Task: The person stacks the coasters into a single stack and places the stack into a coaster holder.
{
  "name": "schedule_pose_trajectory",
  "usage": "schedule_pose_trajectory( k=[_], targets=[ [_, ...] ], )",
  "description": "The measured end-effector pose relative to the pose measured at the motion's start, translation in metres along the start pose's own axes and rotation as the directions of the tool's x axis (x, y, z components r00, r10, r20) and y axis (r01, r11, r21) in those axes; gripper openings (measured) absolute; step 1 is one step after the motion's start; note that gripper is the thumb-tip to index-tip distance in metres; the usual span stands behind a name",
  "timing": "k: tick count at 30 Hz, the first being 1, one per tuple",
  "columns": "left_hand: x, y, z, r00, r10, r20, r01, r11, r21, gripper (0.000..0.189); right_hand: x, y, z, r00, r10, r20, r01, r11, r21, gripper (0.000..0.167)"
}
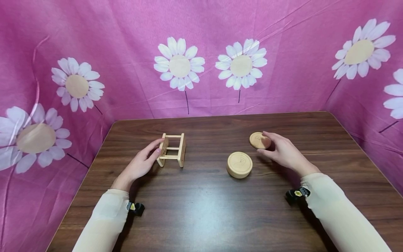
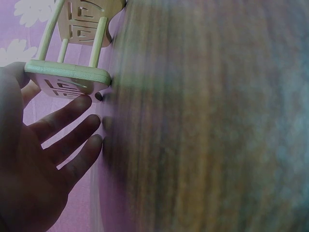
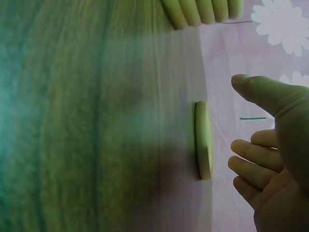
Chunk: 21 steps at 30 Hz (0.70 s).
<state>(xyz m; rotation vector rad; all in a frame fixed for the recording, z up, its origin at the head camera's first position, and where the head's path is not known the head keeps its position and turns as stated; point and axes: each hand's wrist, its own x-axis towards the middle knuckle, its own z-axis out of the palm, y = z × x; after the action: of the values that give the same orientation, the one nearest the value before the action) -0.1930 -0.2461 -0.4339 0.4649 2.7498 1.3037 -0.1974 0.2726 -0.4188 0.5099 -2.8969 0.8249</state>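
Observation:
A light wooden coaster rack [image 1: 182,150] with two carved side panels joined by round bars is at the left of the table. My left hand [image 1: 143,162] has its thumb and index finger at the rack's near side panel [image 2: 67,72]; the other fingers spread below it. On the right, a single round wooden coaster [image 1: 258,140] lies flat. My right hand [image 1: 284,152] hovers around its right side, thumb and fingers apart, with a gap to the coaster's rim in the right wrist view. Left of that hand stands a stack of round coasters [image 1: 240,166], the top one engraved.
The dark wood-grain table [image 1: 201,210] ends at a pink curtain [image 1: 214,101] printed with large white daisies, which hangs along the back and both sides. A small black wrist camera [image 1: 136,209] sits on the left sleeve, another [image 1: 296,196] on the right sleeve.

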Motion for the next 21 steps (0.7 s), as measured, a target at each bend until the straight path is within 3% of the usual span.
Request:
schedule_pose_trajectory(
  k=[21],
  targets=[
    [-0.001, 0.0, 0.0, 1.0, 0.005, -0.003, -0.005, 1.0, 0.007, 0.048, 0.025, 0.021, 0.009, 0.991, 0.077, 0.107, -0.072, 0.996, -0.052, 0.087]
  ],
)
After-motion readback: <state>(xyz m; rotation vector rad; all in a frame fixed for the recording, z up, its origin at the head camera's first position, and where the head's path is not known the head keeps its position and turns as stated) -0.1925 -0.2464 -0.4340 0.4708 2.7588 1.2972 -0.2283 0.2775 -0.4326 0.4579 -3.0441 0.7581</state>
